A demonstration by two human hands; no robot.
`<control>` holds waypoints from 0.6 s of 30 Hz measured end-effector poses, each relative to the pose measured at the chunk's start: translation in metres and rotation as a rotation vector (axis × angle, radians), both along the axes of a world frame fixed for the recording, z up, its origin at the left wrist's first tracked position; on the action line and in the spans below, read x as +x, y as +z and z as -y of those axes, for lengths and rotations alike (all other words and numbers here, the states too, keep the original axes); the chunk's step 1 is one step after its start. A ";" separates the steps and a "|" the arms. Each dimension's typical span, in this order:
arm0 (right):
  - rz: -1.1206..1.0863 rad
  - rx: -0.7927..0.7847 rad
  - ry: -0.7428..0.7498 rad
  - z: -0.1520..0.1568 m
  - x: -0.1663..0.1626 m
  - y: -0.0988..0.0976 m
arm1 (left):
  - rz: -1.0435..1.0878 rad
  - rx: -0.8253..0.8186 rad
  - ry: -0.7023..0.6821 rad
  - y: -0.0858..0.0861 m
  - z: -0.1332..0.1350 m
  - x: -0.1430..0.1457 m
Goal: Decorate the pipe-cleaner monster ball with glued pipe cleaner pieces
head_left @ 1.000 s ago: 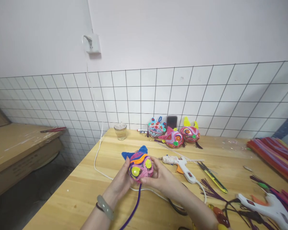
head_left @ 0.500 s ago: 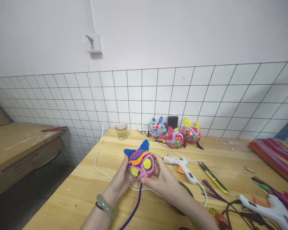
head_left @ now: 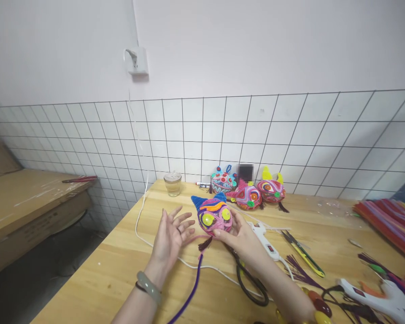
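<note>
My right hand (head_left: pixel 238 234) grips a round cat-like ornament (head_left: pixel 211 211) made of coloured pipe cleaners, with blue ears, yellow eyes and a pink face. A dark tassel (head_left: pixel 205 244) hangs under it. Beside the ornament, my left hand (head_left: pixel 173 231) is apart from it, palm up with fingers spread, and holds nothing. A purple pipe cleaner (head_left: pixel 194 288) lies below, running toward the table's front edge. Partly behind my right hand lies a white glue gun (head_left: pixel 265 243). A dark looped cord (head_left: pixel 253 288) rests under the right forearm.
Finished-looking ornaments (head_left: pixel 248 195) stand by the tiled wall, near a glass cup (head_left: pixel 173 184). To the right lie yellow-handled pliers (head_left: pixel 305 256), a second glue gun (head_left: pixel 374 297), beads (head_left: pixel 320 306) and a pile of pipe cleaners (head_left: pixel 388 225). A white cable (head_left: pixel 142 220) crosses the wooden table (head_left: pixel 114 261).
My left hand has let go of the ornament and spread its fingers. The ornament, in my right hand, has shifted right and up and turned, and its tassel now shows.
</note>
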State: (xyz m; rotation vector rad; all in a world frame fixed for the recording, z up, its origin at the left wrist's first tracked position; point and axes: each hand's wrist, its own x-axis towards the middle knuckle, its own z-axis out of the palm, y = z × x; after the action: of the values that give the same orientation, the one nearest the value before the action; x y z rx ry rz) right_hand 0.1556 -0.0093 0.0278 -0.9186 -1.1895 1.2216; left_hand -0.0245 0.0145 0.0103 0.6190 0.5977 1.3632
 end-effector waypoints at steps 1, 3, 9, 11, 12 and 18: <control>-0.013 0.003 -0.005 -0.001 0.000 -0.001 | 0.024 -0.012 0.044 -0.001 -0.002 -0.002; -0.032 0.006 -0.015 -0.003 0.000 -0.005 | 0.088 -0.038 0.121 -0.003 -0.007 -0.006; -0.046 0.033 -0.087 -0.013 0.003 -0.018 | 0.130 -0.170 0.380 -0.015 -0.022 -0.019; -0.038 0.030 -0.111 -0.016 0.005 -0.022 | 0.101 -0.184 0.455 -0.021 -0.025 -0.024; -0.034 0.028 -0.119 -0.017 0.006 -0.023 | 0.083 -0.187 0.487 -0.024 -0.027 -0.025; -0.043 0.020 -0.129 -0.019 0.007 -0.025 | -0.088 -0.064 0.578 -0.025 -0.025 -0.024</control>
State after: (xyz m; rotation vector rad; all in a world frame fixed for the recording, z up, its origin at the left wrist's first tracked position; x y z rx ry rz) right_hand 0.1630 0.0096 0.0028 -0.9355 -1.0896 1.1194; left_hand -0.0484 0.0399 -0.0149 0.4704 0.9346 1.8507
